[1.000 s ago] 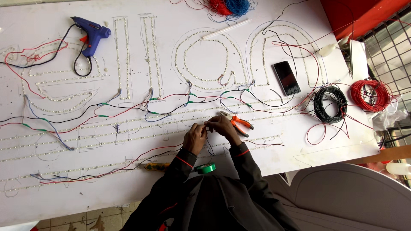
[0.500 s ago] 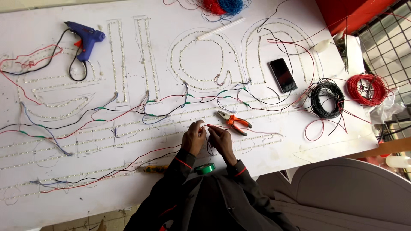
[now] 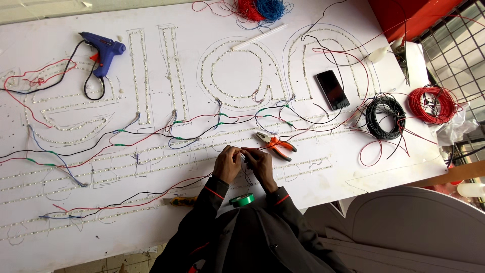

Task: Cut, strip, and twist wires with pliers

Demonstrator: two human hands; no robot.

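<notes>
Both hands meet over the white surface (image 3: 151,237): the left hand (image 3: 228,164) and right hand (image 3: 260,163) each close their grip on the same thin wire ends (image 3: 244,156), fingertips pressed together and touching, likely so the strands stay aligned. Just below the grip, near the sleeves, lies 1 roll of green tape (image 3: 243,200). Just right of it rest 1 pair of orange-handled pliers (image 3: 273,145), within easy reach. Farther right sit 1 black phone (image 3: 332,89), 1 black wire coil (image 3: 385,117) and 1 red wire coil (image 3: 433,104). Far up-left lies 1 blue glue gun (image 3: 102,52).
</notes>
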